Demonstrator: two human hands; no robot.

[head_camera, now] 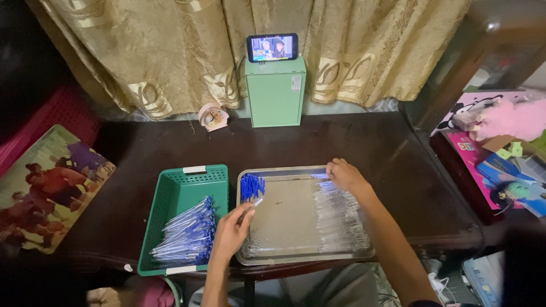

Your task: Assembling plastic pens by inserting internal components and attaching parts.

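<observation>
A green box (275,91) with a small white label stands at the curtain, a phone (272,47) on top. My left hand (232,232) pinches 1 pen (251,208) over the metal tray (284,216). My right hand (344,175) rests, fingers curled, on the clear pen barrels (341,219). Finished pens (187,234) fill the green basket (170,196).

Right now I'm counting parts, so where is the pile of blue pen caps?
In the head view, the blue pen caps sit in the far-left corner of the metal tray, just above the left hand and beside the green basket.
</observation>
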